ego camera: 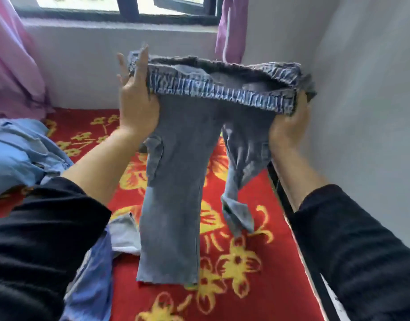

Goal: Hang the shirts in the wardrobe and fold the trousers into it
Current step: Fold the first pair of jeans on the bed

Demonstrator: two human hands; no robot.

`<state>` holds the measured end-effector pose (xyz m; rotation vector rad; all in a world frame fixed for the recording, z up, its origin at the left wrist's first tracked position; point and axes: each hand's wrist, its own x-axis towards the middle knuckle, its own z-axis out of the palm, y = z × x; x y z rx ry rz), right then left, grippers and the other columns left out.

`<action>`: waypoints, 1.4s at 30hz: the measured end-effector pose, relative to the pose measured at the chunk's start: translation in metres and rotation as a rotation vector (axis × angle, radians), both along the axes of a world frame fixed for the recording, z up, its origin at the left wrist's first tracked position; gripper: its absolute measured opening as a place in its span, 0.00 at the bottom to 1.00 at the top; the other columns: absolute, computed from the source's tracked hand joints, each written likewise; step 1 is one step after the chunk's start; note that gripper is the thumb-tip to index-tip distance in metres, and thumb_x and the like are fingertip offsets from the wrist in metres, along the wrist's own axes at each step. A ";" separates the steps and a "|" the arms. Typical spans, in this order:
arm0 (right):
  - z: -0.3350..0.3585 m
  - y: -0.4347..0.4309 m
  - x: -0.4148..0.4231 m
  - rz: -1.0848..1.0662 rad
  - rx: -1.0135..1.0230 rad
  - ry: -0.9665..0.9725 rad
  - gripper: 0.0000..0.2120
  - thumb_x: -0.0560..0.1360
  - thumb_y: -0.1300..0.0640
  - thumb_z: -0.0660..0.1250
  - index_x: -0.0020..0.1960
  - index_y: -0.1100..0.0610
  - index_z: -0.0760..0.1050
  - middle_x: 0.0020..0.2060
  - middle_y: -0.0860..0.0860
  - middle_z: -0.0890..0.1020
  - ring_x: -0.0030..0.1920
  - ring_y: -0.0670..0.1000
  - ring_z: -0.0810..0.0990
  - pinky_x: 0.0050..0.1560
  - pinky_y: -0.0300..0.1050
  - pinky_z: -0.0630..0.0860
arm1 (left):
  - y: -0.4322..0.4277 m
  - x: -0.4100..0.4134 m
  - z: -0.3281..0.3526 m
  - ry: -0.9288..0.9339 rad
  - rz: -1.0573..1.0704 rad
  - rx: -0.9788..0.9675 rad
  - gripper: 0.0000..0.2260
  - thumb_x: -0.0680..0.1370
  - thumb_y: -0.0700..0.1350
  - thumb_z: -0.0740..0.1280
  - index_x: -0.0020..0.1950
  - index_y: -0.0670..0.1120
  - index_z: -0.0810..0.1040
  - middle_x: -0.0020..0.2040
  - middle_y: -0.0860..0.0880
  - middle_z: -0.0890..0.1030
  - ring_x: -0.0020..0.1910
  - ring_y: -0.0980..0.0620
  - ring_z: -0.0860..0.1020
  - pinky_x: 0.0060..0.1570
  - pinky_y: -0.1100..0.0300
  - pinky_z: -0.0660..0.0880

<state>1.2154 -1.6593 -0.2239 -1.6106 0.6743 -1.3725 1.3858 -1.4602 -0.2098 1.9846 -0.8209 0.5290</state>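
Over the bed point(257, 286), left grip point(136, 100) and right grip point(288, 126) clutch the trousers point(176, 181) between them.

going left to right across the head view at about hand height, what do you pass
light blue garment → left hand → trousers, held up by the waistband → right hand → grey wall

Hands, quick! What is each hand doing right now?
Left hand: pinches the left end of the trousers' waistband, fingers mostly straight.
Right hand: grips the waistband's right end, fingers curled.
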 end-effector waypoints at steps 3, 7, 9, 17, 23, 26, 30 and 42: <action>-0.033 -0.003 -0.030 -0.008 -0.090 0.193 0.21 0.75 0.60 0.59 0.68 0.56 0.72 0.59 0.50 0.79 0.55 0.41 0.75 0.52 0.33 0.69 | 0.022 -0.012 -0.033 -0.092 0.054 0.202 0.40 0.66 0.27 0.61 0.77 0.42 0.57 0.68 0.33 0.70 0.76 0.36 0.51 0.71 0.36 0.54; -0.105 -0.001 -0.088 -0.013 -0.081 0.519 0.30 0.75 0.73 0.58 0.74 0.54 0.65 0.66 0.52 0.75 0.62 0.48 0.75 0.52 0.24 0.65 | 0.059 -0.065 -0.129 -0.103 0.093 0.469 0.36 0.67 0.29 0.65 0.75 0.41 0.62 0.54 0.33 0.80 0.74 0.37 0.60 0.64 0.34 0.63; -0.142 0.014 -0.122 0.051 0.010 0.692 0.37 0.71 0.77 0.55 0.73 0.48 0.67 0.65 0.46 0.75 0.59 0.47 0.75 0.51 0.25 0.69 | 0.080 -0.104 -0.175 0.048 0.082 0.594 0.33 0.71 0.32 0.66 0.75 0.41 0.63 0.59 0.35 0.79 0.74 0.39 0.60 0.65 0.38 0.64; -0.293 0.094 -0.255 0.381 0.203 1.517 0.34 0.72 0.70 0.54 0.73 0.46 0.66 0.51 0.48 0.72 0.57 0.58 0.75 0.60 0.50 0.70 | 0.155 -0.241 -0.312 1.063 0.074 0.981 0.34 0.67 0.57 0.57 0.73 0.51 0.65 0.74 0.41 0.63 0.72 0.43 0.65 0.67 0.47 0.65; -0.325 0.116 -0.311 0.378 0.095 1.556 0.36 0.68 0.73 0.56 0.74 0.51 0.67 0.46 0.48 0.68 0.49 0.51 0.71 0.53 0.44 0.70 | 0.171 -0.288 -0.335 1.199 0.486 0.251 0.15 0.70 0.38 0.70 0.55 0.49 0.83 0.47 0.44 0.85 0.48 0.43 0.82 0.51 0.52 0.75; -0.346 0.125 -0.335 0.446 -0.016 1.770 0.34 0.71 0.68 0.58 0.75 0.48 0.63 0.51 0.48 0.68 0.56 0.52 0.71 0.53 0.46 0.68 | 0.183 -0.313 -0.359 1.309 0.546 0.311 0.13 0.69 0.38 0.71 0.51 0.50 0.85 0.40 0.45 0.85 0.42 0.44 0.80 0.46 0.56 0.72; -0.382 0.141 -0.336 0.536 0.030 1.940 0.27 0.74 0.58 0.60 0.72 0.47 0.65 0.66 0.50 0.65 0.67 0.53 0.64 0.61 0.50 0.67 | 0.202 -0.331 -0.407 1.363 0.470 0.537 0.11 0.70 0.42 0.72 0.52 0.47 0.84 0.47 0.45 0.85 0.49 0.44 0.80 0.51 0.56 0.71; -0.463 0.141 -0.315 0.625 -0.700 1.717 0.25 0.47 0.63 0.81 0.43 0.59 0.78 0.32 0.53 0.77 0.32 0.56 0.78 0.28 0.47 0.73 | 0.209 -0.323 -0.472 0.943 0.181 0.849 0.20 0.72 0.35 0.62 0.62 0.45 0.64 0.51 0.39 0.78 0.45 0.35 0.77 0.38 0.51 0.67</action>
